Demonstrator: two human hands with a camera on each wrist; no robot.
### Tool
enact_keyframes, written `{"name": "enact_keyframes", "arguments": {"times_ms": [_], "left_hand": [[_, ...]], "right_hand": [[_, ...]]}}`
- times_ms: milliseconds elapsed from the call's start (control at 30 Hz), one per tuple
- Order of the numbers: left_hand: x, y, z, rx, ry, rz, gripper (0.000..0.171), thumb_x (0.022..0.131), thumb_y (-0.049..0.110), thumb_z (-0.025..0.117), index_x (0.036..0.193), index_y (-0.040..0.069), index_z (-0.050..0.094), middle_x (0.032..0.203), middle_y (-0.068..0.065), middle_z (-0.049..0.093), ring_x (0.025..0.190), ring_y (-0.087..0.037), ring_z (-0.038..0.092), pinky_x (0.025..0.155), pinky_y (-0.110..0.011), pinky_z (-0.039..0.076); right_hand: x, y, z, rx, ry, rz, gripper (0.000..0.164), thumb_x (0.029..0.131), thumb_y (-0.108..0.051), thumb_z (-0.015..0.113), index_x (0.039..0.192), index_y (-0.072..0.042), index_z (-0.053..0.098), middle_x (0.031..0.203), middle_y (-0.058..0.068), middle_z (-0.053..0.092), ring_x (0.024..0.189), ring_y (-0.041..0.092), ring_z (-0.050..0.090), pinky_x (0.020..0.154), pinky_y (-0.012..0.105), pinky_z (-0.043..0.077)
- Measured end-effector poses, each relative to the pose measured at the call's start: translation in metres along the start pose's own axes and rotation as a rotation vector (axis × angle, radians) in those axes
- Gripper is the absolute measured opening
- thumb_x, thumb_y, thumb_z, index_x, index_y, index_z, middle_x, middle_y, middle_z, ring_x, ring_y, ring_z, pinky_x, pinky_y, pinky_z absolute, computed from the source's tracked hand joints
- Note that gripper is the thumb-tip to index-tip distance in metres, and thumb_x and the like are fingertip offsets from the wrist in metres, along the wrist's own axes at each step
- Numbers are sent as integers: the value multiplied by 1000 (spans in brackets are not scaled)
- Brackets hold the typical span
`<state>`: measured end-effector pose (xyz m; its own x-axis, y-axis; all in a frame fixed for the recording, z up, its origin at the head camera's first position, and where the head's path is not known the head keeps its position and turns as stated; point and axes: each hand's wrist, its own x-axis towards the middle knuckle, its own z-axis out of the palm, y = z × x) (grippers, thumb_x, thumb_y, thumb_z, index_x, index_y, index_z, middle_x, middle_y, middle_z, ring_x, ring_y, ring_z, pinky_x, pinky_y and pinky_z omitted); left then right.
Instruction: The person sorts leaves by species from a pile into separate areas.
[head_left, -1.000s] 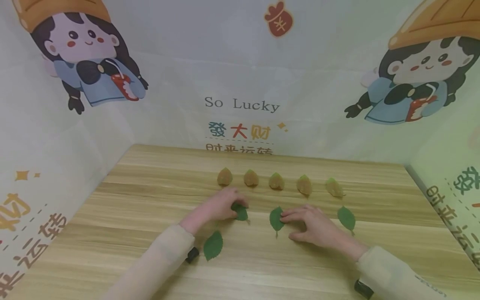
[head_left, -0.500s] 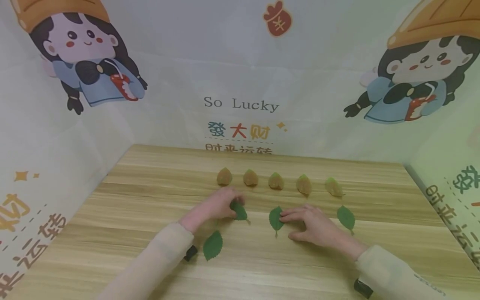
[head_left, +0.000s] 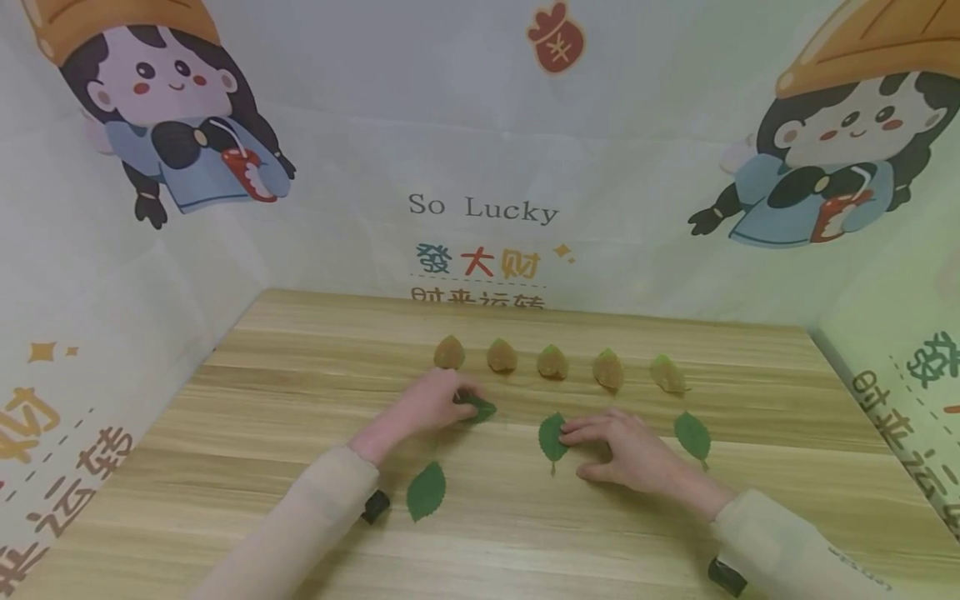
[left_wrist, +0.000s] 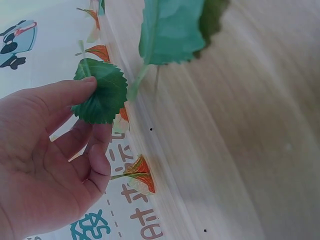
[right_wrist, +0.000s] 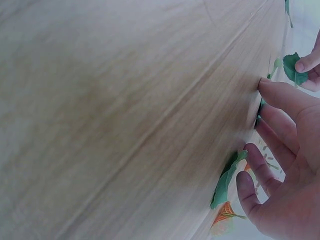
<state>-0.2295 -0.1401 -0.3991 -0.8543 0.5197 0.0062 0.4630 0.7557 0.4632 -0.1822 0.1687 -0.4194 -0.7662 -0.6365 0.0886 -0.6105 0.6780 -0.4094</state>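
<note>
My left hand (head_left: 427, 404) pinches a green leaf (left_wrist: 105, 95) with a serrated edge between thumb and fingers. In the left wrist view the thumb lies on its face, and the leaf is up off the wooden surface. My right hand (head_left: 633, 450) rests on the table with fingers spread and loosely bent; its fingertips touch the edge of a second green leaf (head_left: 551, 435) lying flat, stem toward me. One green leaf (head_left: 426, 492) lies near the left wrist, and another green leaf (head_left: 692, 435) lies beyond the right hand.
Several orange-brown leaves (head_left: 502, 357) with green tips form a row across the wooden table (head_left: 300, 350), behind the hands. A printed cloth backdrop (head_left: 360, 167) stands around the back and sides. A black wrist-worn device (head_left: 727, 575) shows below the right sleeve.
The left hand has lifted its leaf and drawn it slightly back and left; the leaf has turned, its tip now pointing right. My right hand has kept its place.
</note>
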Motion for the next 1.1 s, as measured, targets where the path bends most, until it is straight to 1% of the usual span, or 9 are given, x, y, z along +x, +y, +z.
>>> {"name": "enact_keyframes", "arguments": {"times_ms": [233, 333, 400, 633, 767, 867, 933, 1000, 1100], "left_hand": [[3, 3, -2, -29, 36, -19, 12, 88, 12, 72, 100, 11, 74, 99, -5, 76, 90, -17, 70, 85, -36, 58], [4, 4, -3, -19, 45, -18, 12, 89, 12, 71, 100, 11, 75, 100, -5, 76, 93, -17, 70, 88, -36, 58], [4, 5, -4, -11, 39, -11, 11, 90, 13, 70, 100, 11, 75, 101, -4, 76, 95, -18, 71, 90, -37, 58], [7, 7, -8, 42, -40, 11, 14, 92, 13, 67, 104, 13, 74, 108, -5, 76, 101, -20, 70, 91, -39, 57], [12, 7, -6, 74, -106, 17, 11, 92, 13, 67, 100, 15, 74, 106, -1, 75, 100, -18, 69, 91, -37, 56], [16, 7, -5, 66, -159, 45, 10, 91, 12, 69, 98, 16, 74, 102, 0, 75, 98, -16, 68, 91, -36, 55], [18, 8, -4, 54, -187, 68, 11, 90, 10, 69, 99, 16, 73, 102, 1, 74, 98, -15, 66, 91, -35, 55], [20, 9, -4, 29, -201, 88, 13, 89, 7, 70, 99, 15, 72, 101, -1, 73, 97, -16, 66, 90, -36, 55], [23, 11, -1, 26, -198, 111, 16, 88, 4, 70, 101, 14, 68, 103, -2, 72, 101, -18, 66, 90, -36, 55]], "right_hand": [[0, 0, -1, 14, -4, -1, 41, 83, -21, 78, 122, -15, 70, 135, 5, 65, 126, 34, 55, 105, 64, 38], [0, 0, -1, 19, -7, -1, 41, 83, -22, 78, 123, -15, 69, 135, 5, 65, 126, 34, 55, 106, 65, 37], [0, 0, -1, 19, -7, -1, 41, 83, -22, 78, 123, -15, 69, 135, 5, 65, 127, 34, 54, 106, 65, 37], [0, 0, -1, 10, -8, 1, 41, 83, -22, 78, 122, -16, 70, 135, 5, 65, 126, 34, 55, 106, 64, 37], [0, 0, -1, 2, -11, -3, 40, 83, -22, 78, 122, -16, 70, 135, 5, 65, 126, 33, 55, 107, 63, 38], [1, 0, -1, -5, -12, -6, 40, 83, -22, 78, 122, -16, 70, 135, 4, 65, 126, 33, 55, 106, 63, 38], [1, 1, 0, -9, -11, -9, 40, 83, -22, 78, 122, -16, 70, 135, 4, 65, 126, 33, 56, 106, 63, 38], [1, 1, 0, -13, -7, -13, 40, 82, -22, 78, 121, -16, 70, 134, 5, 65, 126, 33, 56, 106, 62, 39], [2, 1, 0, -21, -2, -19, 40, 82, -22, 78, 121, -16, 71, 134, 5, 66, 126, 33, 57, 106, 62, 39]]}}
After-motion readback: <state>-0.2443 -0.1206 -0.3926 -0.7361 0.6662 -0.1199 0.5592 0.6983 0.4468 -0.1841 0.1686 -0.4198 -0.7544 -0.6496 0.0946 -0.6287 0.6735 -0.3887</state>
